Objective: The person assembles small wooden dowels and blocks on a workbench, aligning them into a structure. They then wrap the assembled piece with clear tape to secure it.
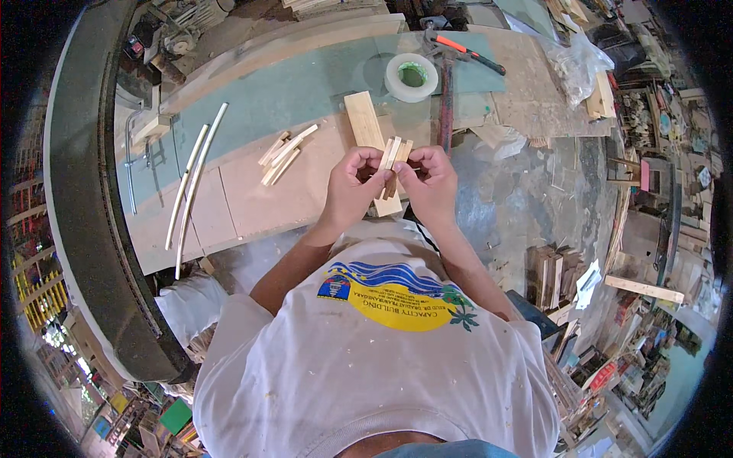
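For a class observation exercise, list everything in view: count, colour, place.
Held wooden sticks: several, pale brown, centre
Rectangular wooden board: one, pale, behind held sticks
Short wooden sticks: several, pale, left of board
Long thin strips: two, cream, further left
Round tape roll: one, whitish, beyond board
Hammer: one, orange and black, right of tape
Plastic bag: one, clear, upper right
Flat workbench: one, tan and green, centre
Remaining clutter: uncountable, mixed, all around
Printed shirt: one, white, lower centre
Left hand, right hand: one each, bare, on held sticks

Printed lettering on the white T-shirt point(343, 389), below the hands point(433, 189)
Upside-down dark capitals point(401, 304) cross a yellow half-disc point(382, 317); a blue emblem point(334, 287), below the left hand point(351, 192), bears marks too small to read.
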A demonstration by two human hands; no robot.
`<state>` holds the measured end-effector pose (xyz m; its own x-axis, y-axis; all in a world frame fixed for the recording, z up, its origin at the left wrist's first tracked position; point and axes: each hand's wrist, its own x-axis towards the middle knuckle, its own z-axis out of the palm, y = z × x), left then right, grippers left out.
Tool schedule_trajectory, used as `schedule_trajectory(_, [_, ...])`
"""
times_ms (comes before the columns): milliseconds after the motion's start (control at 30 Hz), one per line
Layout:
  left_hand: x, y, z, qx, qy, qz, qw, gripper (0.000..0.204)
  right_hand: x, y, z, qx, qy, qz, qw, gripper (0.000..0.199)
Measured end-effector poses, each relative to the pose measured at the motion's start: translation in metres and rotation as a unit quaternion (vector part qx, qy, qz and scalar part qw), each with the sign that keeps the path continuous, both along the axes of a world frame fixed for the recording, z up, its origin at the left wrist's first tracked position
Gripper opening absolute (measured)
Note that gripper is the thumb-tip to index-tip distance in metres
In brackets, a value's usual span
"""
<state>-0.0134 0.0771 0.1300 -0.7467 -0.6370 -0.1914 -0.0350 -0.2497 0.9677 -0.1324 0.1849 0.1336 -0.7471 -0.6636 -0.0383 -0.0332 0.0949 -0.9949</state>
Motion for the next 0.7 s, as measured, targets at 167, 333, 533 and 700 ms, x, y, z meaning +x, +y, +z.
schedule_trajectory(167, [0.000, -0.003, -0.008, 0.012, 0.007, 0.013, 1.000, 0.026, 0.000, -0.003, 0.009, 0.008, -0.037, -0.005, 0.999, 0.023])
schedule_trajectory(333, [0.002, -0.004, -0.005, 0.043, -0.002, -0.022, 0.999, 0.024, -0.001, -0.006, 0.006, -0.016, -0.054, -0.009, 0.998, 0.026])
schedule_trajectory(533, [0.000, -0.006, -0.007, 0.131, -0.007, 0.024, 0.991, 0.022, -0.002, -0.002, 0.016, 0.018, -0.078, 0.002, 0.997, 0.025])
schedule_trajectory(700, [0.002, -0.015, -0.009, 0.331, 0.025, 0.049, 0.942, 0.020, -0.010, 0.011, 0.021, 0.056, 0.270, 0.111, 0.955, 0.022])
